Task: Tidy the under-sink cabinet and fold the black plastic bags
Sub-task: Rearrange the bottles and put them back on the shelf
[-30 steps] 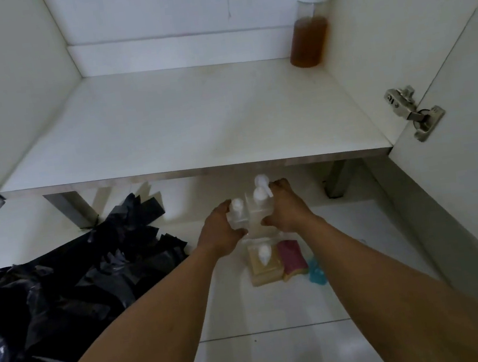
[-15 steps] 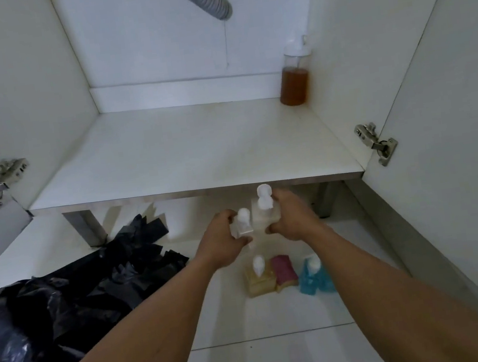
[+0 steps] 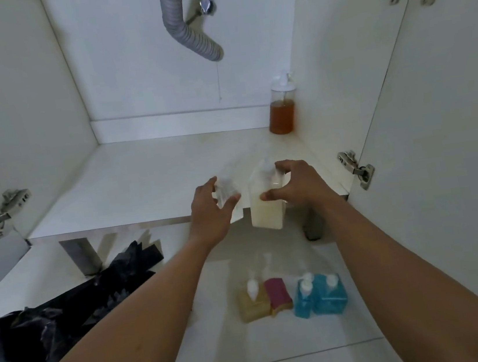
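Observation:
My left hand (image 3: 210,212) grips a clear pump bottle (image 3: 229,197) and my right hand (image 3: 296,187) grips a pump bottle of cream-white liquid (image 3: 267,210). Both bottles hang side by side in the air over the front edge of the white cabinet shelf (image 3: 141,187). A heap of crumpled black plastic bags (image 3: 59,326) lies on the floor at the lower left. On the floor tiles below my hands stand a tan pump bottle (image 3: 252,305), a magenta bottle (image 3: 278,295) and two blue pump bottles (image 3: 321,297).
A tall pump bottle of amber liquid (image 3: 282,111) stands in the shelf's back right corner. A grey corrugated drain hose (image 3: 187,26) hangs from above. Both doors are swung open, with metal hinges (image 3: 354,167) on the side walls. Shelf legs (image 3: 83,256) stand on the floor.
Both hands have lifted the two bottles from floor level up to the shelf's front edge. The view has tilted upward, showing the hose and the blue bottles.

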{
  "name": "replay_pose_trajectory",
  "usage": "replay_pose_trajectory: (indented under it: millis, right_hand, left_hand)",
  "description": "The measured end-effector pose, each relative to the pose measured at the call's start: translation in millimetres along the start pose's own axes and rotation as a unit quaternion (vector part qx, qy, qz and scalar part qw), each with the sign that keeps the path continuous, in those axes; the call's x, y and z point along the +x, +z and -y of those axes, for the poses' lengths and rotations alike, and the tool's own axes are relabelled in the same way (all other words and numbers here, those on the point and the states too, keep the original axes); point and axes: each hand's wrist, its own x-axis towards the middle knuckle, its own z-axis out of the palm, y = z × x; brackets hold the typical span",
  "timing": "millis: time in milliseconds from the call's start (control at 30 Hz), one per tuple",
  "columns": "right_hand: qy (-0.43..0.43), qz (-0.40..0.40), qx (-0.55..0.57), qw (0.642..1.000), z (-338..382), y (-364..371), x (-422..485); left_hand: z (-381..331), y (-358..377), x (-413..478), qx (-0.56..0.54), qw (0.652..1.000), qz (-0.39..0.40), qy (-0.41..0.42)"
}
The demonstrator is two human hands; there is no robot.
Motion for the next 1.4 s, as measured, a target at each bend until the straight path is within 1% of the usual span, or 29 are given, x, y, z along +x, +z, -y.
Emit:
replay_pose_trajectory:
  millis: [100, 200, 300, 500, 600, 700, 867, 967, 1033, 1200, 1400]
  right_hand:
    - [-0.003, -0.008, 0.010, 1.000, -4.1, -7.2, 9.4]
    - [0.005, -0.034, 0.025, 0.999, -9.0, -9.4, 18.2]
    - [0.015, -0.044, 0.022, 0.999, -16.4, -5.9, 28.2]
    - [0.033, -0.076, 0.056, 0.995, -28.4, 0.8, 40.5]
    - [0.060, -0.103, 0.088, 0.989, -28.2, 9.7, 38.2]
    - [0.093, -0.136, 0.116, 0.979, -21.8, 33.3, 26.2]
    - [0.138, -0.187, 0.112, 0.966, -22.8, 63.0, 16.8]
    - [0.142, -0.198, 0.073, 0.967, -25.8, 62.4, 23.5]
    - [0.138, -0.215, 0.071, 0.964, -28.9, 61.8, 30.2]
    - [0.129, -0.236, 0.084, 0.959, -51.9, 45.6, 66.6]
    - [0.137, -0.264, 0.077, 0.952, -86.0, 27.0, 121.2]
  left_hand:
    - [-3.5, 4.9, 16.8, -0.004, 1.000, -0.011, -0.013]
    - [-1.0, 10.9, 28.2, 0.007, 1.000, 0.006, -0.017]
    - [3.8, 14.8, 33.6, 0.009, 1.000, 0.014, -0.014]
    - [14.5, 21.2, 34.2, 0.004, 1.000, -0.002, -0.023]
    - [20.4, 29.5, 32.1, 0.042, 0.997, -0.013, -0.063]
    - [22.1, 35.8, 32.5, 0.078, 0.994, -0.022, -0.077]
    - [20.3, 38.9, 39.5, 0.103, 0.992, -0.021, -0.068]
    - [24.1, 41.8, 43.5, 0.090, 0.994, -0.018, -0.057]
    - [24.3, 44.1, 51.3, 0.075, 0.996, -0.018, -0.047]
    - [27.5, 57.3, 94.6, 0.069, 0.997, 0.002, -0.036]
    - [24.7, 100.8, 149.7, 0.072, 0.997, 0.020, -0.021]
